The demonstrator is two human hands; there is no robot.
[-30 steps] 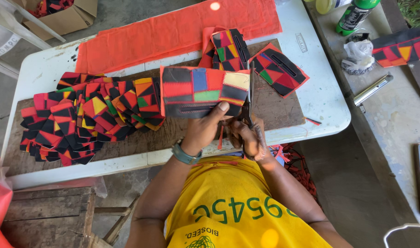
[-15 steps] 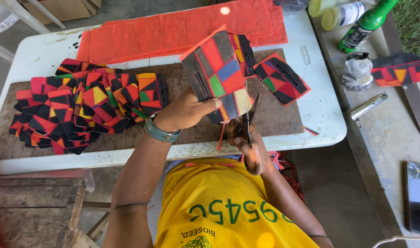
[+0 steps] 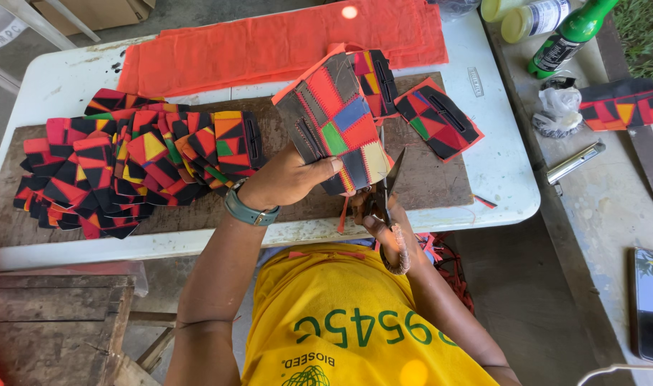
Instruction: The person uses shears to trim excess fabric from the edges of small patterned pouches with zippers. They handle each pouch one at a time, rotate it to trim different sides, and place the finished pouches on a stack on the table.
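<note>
My left hand [image 3: 287,182] grips a patchwork pouch [image 3: 334,118] of red, black, blue, green and cream pieces, held tilted above the wooden board [image 3: 283,121]. My right hand [image 3: 384,229] holds scissors [image 3: 391,187] at the pouch's lower right corner, the blades open against its edge. A thin orange strip hangs below the pouch. A heap of similar patchwork pouches [image 3: 126,164] lies on the board's left half. Two more pouches [image 3: 437,118] rest at the board's right end.
Folded orange cloth [image 3: 269,43] covers the back of the white table [image 3: 505,171]. On the concrete ledge at right stand a green bottle [image 3: 566,36], jars, a crumpled bag, another patchwork piece [image 3: 623,104] and a phone [image 3: 651,304]. A wooden bench [image 3: 55,314] sits lower left.
My left hand has lifted the pouch off the board and turned it upright and tilted. The scissors have come up to its lower edge.
</note>
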